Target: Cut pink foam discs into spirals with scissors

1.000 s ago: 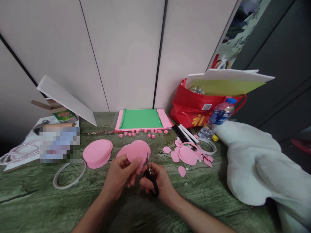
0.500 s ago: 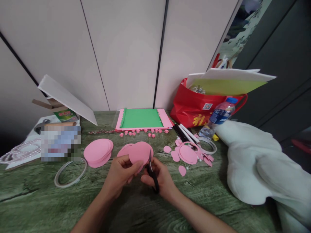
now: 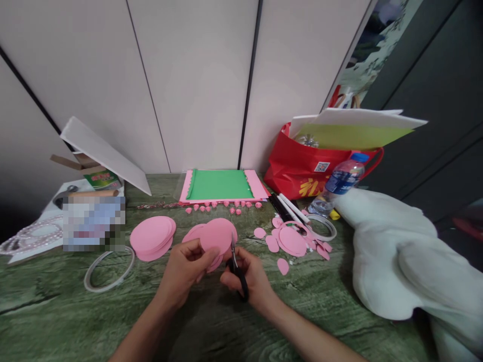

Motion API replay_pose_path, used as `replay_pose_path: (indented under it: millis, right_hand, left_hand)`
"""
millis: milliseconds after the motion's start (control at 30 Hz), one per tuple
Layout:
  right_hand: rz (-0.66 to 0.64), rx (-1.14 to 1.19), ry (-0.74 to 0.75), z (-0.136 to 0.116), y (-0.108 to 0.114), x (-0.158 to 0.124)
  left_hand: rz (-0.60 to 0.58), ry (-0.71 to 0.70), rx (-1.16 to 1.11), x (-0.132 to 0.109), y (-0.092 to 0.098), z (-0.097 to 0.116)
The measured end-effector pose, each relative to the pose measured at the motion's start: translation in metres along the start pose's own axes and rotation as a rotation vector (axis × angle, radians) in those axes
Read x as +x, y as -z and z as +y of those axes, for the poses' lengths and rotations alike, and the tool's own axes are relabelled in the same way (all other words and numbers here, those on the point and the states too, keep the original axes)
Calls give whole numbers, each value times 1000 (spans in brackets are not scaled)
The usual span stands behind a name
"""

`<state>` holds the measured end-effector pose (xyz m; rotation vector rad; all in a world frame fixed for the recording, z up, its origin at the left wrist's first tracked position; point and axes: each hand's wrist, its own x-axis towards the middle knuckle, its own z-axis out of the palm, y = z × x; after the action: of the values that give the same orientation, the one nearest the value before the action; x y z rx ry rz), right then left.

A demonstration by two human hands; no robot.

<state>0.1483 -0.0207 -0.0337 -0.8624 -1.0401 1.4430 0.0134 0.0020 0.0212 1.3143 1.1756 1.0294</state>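
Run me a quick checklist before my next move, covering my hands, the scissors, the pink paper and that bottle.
1. Left hand holding the pink disc: ok, its near edge is pinched under the thumb.
2. Right hand holding the scissors: ok, handles in the grip, blades pointing away from you.
3. Left thumb clear of the blades: ok, it lies to their left with a visible gap.
4. Left fingers beneath the disc clear of the blades: cannot tell, partly hidden.
5. Stack of pink discs on the left lined up: not ok, edges are offset.
6. Bottle capped: ok, the blue cap is on.
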Motion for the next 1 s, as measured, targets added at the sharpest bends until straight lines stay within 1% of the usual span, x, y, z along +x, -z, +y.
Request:
replay_pose_path:
  millis: [233,367,533,600,667,767,1000]
  right_hand:
    - [31,-56,-58,-4,0,-1]
    - [14,-52,-60,-2,0,-1]
    - [-26,-69,-62,1,0,-3]
    - [-45,-73,-56,3,-1,-4]
    - [-53,-74,-47,3,-1,-4]
    - [-43,-55,-16,0,-1,-3]
    - [-20,17,2,-5,0,1]
  left_hand:
    - [24,-9,3,1,0,0]
    - [28,-29,-31,1,1,0]
    - [-50,23,-130,-1,-1,3]
    - [-55,30,-106,-1,-2,3]
    - [-35,24,-46,-2,-1,2]
    - [-19,32,16,-2,0,-1]
    - [-37,52,39,0,0,-2]
